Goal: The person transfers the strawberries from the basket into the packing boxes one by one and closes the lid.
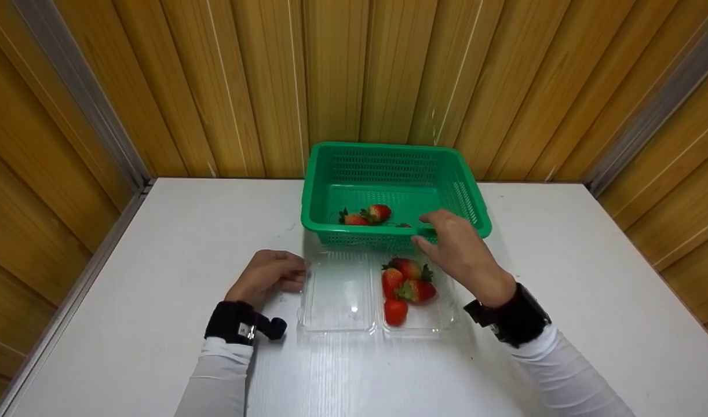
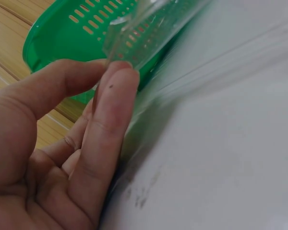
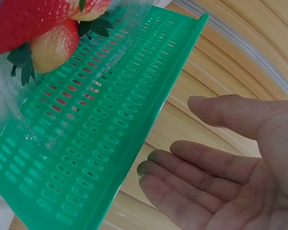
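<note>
My left hand point(image 1: 270, 272) pinches the left edge of a clear plastic clamshell box point(image 1: 338, 295), thumb and forefinger together at its rim in the left wrist view. The box lies unfolded on the table. Several red strawberries point(image 1: 396, 313) sit in its right half, and its left half holds none. Over the front rim of a green basket point(image 1: 397, 149) hovers my right hand point(image 1: 461, 252), its thumb and fingers spread apart with nothing between them. Inside the basket are two strawberries point(image 1: 380, 212), with leaves of another partly hidden behind the front rim.
The white table point(image 1: 174, 260) bears the box and, behind it, the basket. Wood-patterned panels point(image 1: 331, 69) rise at the table's back edge and on both sides, with a metal strip point(image 1: 76, 69) in the left corner.
</note>
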The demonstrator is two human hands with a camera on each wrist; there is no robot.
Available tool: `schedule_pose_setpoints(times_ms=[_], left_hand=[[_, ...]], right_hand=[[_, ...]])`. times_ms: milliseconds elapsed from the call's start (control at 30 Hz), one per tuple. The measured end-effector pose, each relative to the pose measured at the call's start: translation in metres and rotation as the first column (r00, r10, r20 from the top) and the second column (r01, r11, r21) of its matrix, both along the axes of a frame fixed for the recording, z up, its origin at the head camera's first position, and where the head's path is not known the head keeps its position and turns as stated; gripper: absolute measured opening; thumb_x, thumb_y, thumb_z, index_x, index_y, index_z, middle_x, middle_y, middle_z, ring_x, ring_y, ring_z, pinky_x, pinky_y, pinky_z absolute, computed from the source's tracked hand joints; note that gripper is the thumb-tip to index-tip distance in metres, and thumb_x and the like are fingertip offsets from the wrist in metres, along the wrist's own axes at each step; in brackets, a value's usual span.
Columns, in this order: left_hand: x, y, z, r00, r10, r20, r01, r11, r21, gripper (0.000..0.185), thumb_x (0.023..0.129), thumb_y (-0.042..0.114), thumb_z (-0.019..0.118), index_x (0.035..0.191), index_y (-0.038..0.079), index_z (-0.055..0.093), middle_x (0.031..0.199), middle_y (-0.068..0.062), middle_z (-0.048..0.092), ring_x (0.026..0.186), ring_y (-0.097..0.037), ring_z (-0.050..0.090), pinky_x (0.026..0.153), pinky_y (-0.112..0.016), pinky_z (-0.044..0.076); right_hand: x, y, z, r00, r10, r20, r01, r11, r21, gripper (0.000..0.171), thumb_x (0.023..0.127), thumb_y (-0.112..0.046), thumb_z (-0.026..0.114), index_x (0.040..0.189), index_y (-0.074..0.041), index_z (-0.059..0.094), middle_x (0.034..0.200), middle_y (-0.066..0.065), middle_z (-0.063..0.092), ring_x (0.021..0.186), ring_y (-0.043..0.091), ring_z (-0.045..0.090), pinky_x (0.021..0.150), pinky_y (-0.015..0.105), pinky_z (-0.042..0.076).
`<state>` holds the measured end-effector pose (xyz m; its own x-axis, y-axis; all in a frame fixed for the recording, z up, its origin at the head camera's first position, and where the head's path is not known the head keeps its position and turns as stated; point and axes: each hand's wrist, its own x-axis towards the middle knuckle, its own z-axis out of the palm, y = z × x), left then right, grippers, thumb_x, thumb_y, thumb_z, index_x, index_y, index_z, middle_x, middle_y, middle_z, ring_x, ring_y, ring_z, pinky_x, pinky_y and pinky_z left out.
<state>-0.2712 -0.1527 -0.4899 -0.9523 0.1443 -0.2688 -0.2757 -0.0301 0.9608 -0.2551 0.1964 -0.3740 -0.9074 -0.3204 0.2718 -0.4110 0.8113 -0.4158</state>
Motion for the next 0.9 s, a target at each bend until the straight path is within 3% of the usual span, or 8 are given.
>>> schedule_pose_setpoints(times_ms=[700, 900], left_hand=[[0.001, 0.0, 0.001, 1.0, 0.0, -0.015, -0.001, 0.999, -0.039, 0.021, 0.092, 0.009, 0.078, 0.105, -0.007, 0.075, 0.096, -0.017, 0.074, 0.076, -0.018, 0.073, 0.072, -0.03, 0.065], [0.001, 0.0, 0.001, 1.0, 0.012, -0.012, -0.013, 0.999, -0.038, 0.02, 0.092, 0.008, 0.08, 0.105, -0.006, 0.076, 0.094, -0.016, 0.074, 0.074, -0.018, 0.073, 0.071, -0.03, 0.065]], right_hand=[[-0.029, 0.004, -0.002, 0.998, 0.025, -0.058, -0.023, 0.999, 0.032, 0.035, 0.095, -0.001, 0.079, 0.122, 0.017, 0.066, 0.122, 0.033, 0.068, 0.115, 0.047, 0.066, 0.099, 0.056, 0.058], [-0.035, 0.003, -0.001, 1.0, -0.001, -0.015, 0.002, 0.998, 0.056, 0.036, 0.097, -0.005, 0.078, 0.125, 0.016, 0.066, 0.125, 0.033, 0.067, 0.117, 0.046, 0.065, 0.1, 0.056, 0.057]])
